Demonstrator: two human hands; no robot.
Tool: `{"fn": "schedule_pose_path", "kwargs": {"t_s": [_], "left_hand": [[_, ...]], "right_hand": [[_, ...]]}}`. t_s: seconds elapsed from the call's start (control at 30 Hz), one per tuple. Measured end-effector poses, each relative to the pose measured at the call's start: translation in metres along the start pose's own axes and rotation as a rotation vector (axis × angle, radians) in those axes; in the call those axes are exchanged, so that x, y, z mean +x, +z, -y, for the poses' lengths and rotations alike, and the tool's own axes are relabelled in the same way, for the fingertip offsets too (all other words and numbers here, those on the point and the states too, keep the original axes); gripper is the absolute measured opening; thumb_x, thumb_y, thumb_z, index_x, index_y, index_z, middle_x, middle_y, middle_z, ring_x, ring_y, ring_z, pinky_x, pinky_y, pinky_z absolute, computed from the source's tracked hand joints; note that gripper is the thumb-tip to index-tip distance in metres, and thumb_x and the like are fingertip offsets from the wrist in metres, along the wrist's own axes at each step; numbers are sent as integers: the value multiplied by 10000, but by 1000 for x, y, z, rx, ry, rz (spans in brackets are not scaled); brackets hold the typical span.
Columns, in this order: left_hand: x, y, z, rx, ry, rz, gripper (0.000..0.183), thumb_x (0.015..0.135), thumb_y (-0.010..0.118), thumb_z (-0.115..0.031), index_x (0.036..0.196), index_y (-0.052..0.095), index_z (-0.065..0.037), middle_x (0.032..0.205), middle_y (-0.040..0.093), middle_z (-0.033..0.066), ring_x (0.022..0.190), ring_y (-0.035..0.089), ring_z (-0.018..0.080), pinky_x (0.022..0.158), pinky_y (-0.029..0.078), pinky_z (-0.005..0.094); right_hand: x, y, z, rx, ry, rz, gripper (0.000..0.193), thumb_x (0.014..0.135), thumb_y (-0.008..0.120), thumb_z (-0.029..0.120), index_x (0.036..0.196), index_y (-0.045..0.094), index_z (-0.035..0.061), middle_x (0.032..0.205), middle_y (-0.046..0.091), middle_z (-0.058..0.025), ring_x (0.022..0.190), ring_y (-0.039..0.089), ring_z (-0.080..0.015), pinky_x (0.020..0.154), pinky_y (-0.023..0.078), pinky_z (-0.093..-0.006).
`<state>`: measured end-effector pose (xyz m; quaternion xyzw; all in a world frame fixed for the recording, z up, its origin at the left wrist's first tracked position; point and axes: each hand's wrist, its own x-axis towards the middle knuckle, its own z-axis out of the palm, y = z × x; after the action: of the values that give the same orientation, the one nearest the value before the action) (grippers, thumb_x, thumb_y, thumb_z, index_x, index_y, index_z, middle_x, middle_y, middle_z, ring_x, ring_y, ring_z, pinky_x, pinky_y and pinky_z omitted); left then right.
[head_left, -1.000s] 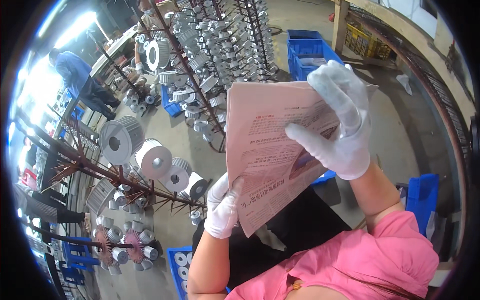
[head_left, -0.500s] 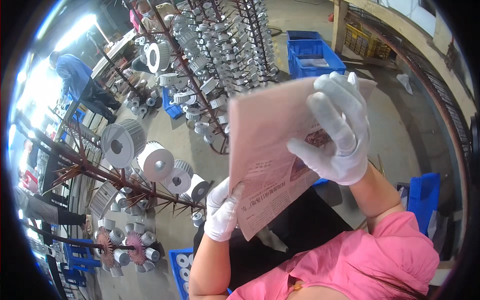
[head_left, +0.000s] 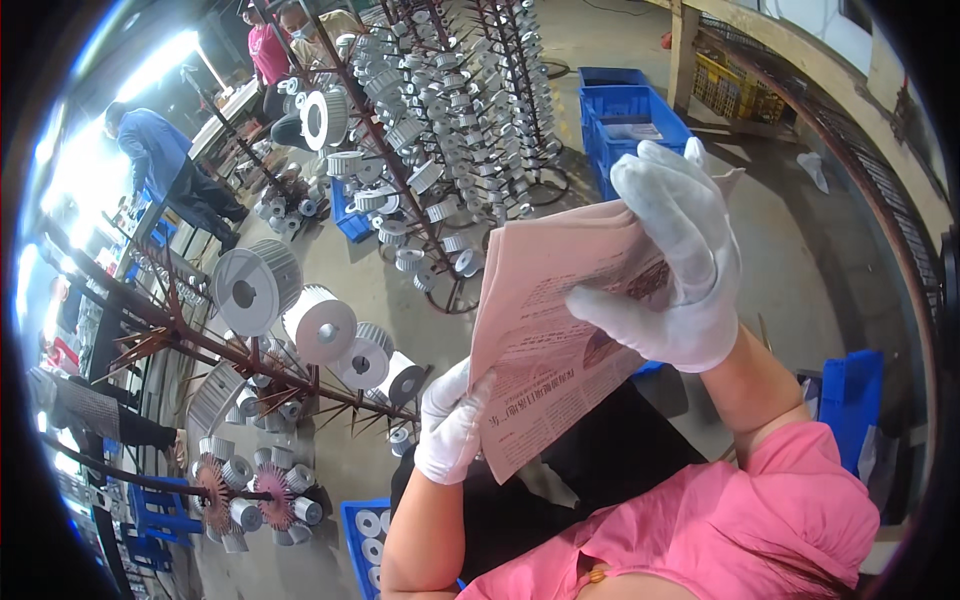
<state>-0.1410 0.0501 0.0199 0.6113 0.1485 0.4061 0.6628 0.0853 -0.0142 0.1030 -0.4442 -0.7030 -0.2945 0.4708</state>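
Observation:
A folded stack of pinkish newspaper sheets [head_left: 560, 330] is held tilted in front of my lap. My left hand [head_left: 450, 425], in a white glove, grips its lower left edge with the thumb on the near side. At the right side of the sheets, my white-gloved right hand [head_left: 690, 265] has its fingers stretched upward and its thumb spread to the left across the printed face. A corner of the paper shows past the fingers; the exact contact under this hand is hidden.
Spiked racks with grey ribbed cylindrical metal parts [head_left: 257, 288] stand at left and ahead. Blue crates [head_left: 630, 125] sit beyond the paper; another crate [head_left: 350, 510] with ring-shaped parts is by my left forearm. A wooden-framed bench [head_left: 850, 120] runs along the right. Several people work farther back.
The newspaper's upper left corner has dropped and shifted right, and its sheets look more separated at the top. My right hand's fingers have straightened. My left hand keeps its grip.

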Motion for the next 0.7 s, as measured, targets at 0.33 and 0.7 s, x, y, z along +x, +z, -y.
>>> {"fn": "schedule_pose_path", "kwargs": {"t_s": [0.33,0.7], "left_hand": [[2,1,1,8,-37,-27,293,876,475,-27,1164,515,6,1114,558,80,1024,498,135,907,364,279],[0,-3,6,-110,-126,-11,335,878,457,-23,1211,463,12,1146,533,81,1056,476,143,928,348,291]], "right_hand": [[-4,6,-4,-40,-34,-71,766,603,761,325,1257,436,93,1152,480,-84,1056,466,-281,946,309,-428],[-10,3,-7,-80,-108,-139,624,627,746,245,1186,494,132,1184,463,-118,1102,453,-274,978,280,-439]]}}
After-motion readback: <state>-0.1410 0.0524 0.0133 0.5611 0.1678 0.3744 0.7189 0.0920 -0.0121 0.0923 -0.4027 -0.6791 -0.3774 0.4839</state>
